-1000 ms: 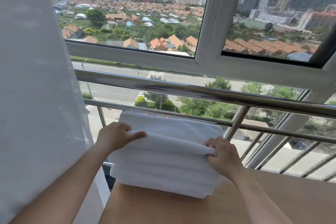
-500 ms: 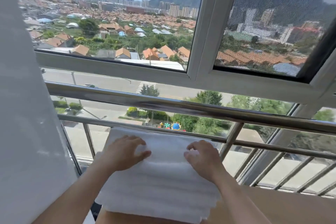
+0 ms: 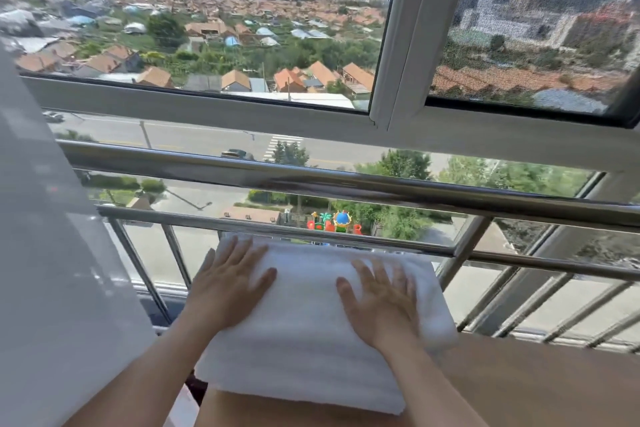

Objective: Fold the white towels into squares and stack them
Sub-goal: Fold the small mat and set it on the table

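A stack of folded white towels (image 3: 304, 340) lies at the left end of a wooden table (image 3: 519, 388), right against the window railing. My left hand (image 3: 230, 282) rests flat on the top towel's left side with the fingers spread. On the right side my right hand (image 3: 379, 300) lies flat in the same way. Neither hand grips anything. The stack's layered front edge faces me, and its left corner overhangs the table's end.
A steel railing (image 3: 346, 184) with upright bars runs across just behind the towels, in front of a large window. A sheer white curtain (image 3: 52, 270) hangs at the left. The tabletop extends to the right.
A second ago both hands pinched the top towel's folded edge. They let go and now lie flat with fingers spread on top of the stack. The view has shifted closer.
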